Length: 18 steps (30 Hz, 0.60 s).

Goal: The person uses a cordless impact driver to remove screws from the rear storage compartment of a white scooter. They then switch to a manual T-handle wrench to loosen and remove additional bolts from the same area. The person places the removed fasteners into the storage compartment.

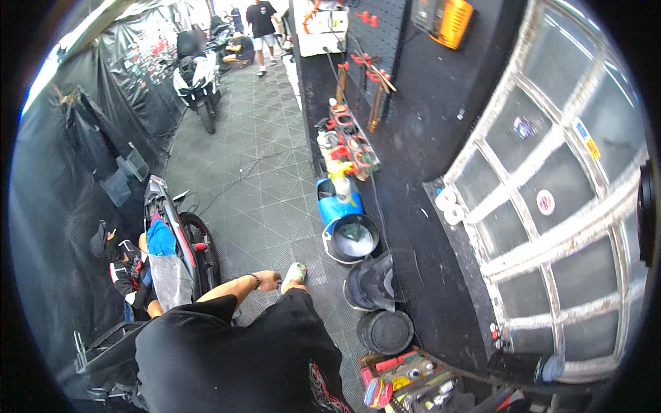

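Note:
My left hand (268, 280) hangs low in front of my body, a dark beaded bracelet on its wrist. Its fingers look loosely curled, and nothing shows in them. Just right of it, my foot in a pale green clog (295, 275) stands on the floor. Left of my arm is a motorcycle (194, 249), with a blue cloth (162, 239) and a grey cloth (171, 279) draped over it. My right hand is out of view.
Along the right wall stand a blue container (336, 201), a bucket of cloudy liquid (354, 238), black buckets (385, 332) and a cluttered cart (416, 378). A person (125, 268) crouches left of the motorcycle. Farther off are a white motorcycle (198, 77) and another person (261, 24). A cable (241, 167) crosses the tiled floor (255, 206).

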Motion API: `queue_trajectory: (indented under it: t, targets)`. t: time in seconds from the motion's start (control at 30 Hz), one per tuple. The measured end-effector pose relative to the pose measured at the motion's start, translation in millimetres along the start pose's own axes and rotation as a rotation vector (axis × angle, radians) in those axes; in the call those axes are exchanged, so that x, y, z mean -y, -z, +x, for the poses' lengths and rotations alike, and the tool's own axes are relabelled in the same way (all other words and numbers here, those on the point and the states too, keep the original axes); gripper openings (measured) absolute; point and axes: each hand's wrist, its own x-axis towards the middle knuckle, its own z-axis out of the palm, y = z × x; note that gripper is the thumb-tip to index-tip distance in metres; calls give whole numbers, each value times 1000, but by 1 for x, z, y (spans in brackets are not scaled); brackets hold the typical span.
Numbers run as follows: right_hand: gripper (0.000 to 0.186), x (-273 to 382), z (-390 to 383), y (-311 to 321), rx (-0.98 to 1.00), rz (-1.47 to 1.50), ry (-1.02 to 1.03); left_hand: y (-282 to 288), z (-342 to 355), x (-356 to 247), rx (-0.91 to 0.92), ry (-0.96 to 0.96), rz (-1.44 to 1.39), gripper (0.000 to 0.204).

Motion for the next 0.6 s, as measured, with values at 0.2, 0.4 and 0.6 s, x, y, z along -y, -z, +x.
queue_trajectory:
  t: [0.2,0.4,0.6]
  targets:
    - [23,36,56,-35,161,-115,-77,65,39,-15,-83,44,-233,49]
    - [22,77,103,-70,250,-189,-248,139,90,24,-63,44,-169,48]
    - [23,255,139,-35,-95,-341,492,260,130,57,-279,-172,-103,48]
